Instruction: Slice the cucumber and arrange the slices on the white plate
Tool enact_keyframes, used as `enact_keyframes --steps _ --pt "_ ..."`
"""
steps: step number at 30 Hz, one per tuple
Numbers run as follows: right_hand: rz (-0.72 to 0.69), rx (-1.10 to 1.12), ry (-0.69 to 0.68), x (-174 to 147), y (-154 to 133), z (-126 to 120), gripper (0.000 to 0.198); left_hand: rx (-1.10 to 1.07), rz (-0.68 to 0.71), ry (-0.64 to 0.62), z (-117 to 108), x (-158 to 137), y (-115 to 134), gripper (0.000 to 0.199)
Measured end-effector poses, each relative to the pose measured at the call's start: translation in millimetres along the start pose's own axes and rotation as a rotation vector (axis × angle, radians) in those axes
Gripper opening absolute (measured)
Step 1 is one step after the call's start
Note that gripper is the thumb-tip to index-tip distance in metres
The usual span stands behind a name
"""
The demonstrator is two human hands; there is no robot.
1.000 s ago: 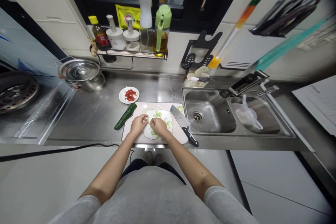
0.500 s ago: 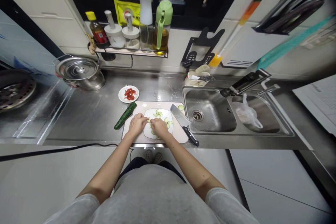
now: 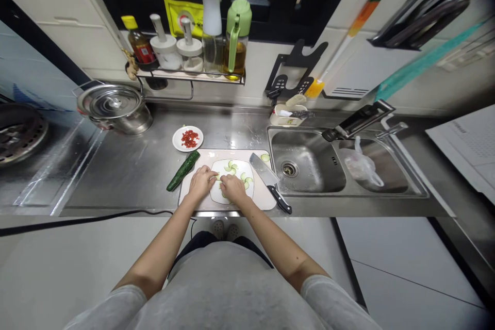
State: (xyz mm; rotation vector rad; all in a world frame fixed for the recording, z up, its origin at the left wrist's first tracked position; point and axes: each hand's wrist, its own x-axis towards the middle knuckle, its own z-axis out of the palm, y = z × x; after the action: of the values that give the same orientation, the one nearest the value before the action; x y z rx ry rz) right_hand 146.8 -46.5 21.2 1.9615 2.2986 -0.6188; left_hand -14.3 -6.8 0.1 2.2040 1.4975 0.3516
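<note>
A white squarish plate [image 3: 246, 169] rests on the pale cutting board [image 3: 265, 197], with thin cucumber slices [image 3: 231, 167] set on it in curved clusters. At the plate's left side, my left hand [image 3: 202, 181] pinches a small cucumber slice between its fingertips. Close beside it, over the middle of the plate, my right hand [image 3: 232, 188] has its fingers bent together; what they hold is hidden. To the right, a kitchen knife [image 3: 279, 199] lies across the board near a loose cucumber piece [image 3: 265, 157]. A whole cucumber [image 3: 183, 170] lies at the board's left edge.
A small white plate [image 3: 177, 139] of chopped red bits sits behind the cucumber. Farther left stands a lidded steel pot [image 3: 131, 117]. A double sink [image 3: 309, 157] with a black faucet [image 3: 358, 121] is on the right. Bottles and jars line a wall rack [image 3: 181, 73].
The whole view has shifted slightly left. Both hands stay at nearly the same place over the plate, with only slight finger movement.
</note>
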Motion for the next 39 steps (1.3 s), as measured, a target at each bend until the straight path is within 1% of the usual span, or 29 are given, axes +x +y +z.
enact_keyframes --steps 21,26,31,34,37,39 --pt "0.108 -0.004 0.032 1 -15 3 0.027 -0.03 0.006 -0.003 -2 2 0 0.026" --pt "0.095 -0.006 0.051 2 -14 3 0.028 -0.021 0.007 -0.012 -3 1 0 0.027" --pt "0.077 0.004 0.059 -2 -8 -1 0.028 -0.056 -0.002 -0.006 -1 2 -1 0.026" --pt "0.078 0.041 0.1 -7 -3 -4 0.03 -0.144 -0.051 0.063 -2 2 -2 0.027" --pt "0.119 0.102 0.159 -11 1 -8 0.031 -0.236 -0.16 0.199 -6 -2 -7 0.03" --pt "0.152 0.15 0.195 -15 5 -12 0.031 -0.257 -0.238 0.27 -9 -9 -12 0.032"
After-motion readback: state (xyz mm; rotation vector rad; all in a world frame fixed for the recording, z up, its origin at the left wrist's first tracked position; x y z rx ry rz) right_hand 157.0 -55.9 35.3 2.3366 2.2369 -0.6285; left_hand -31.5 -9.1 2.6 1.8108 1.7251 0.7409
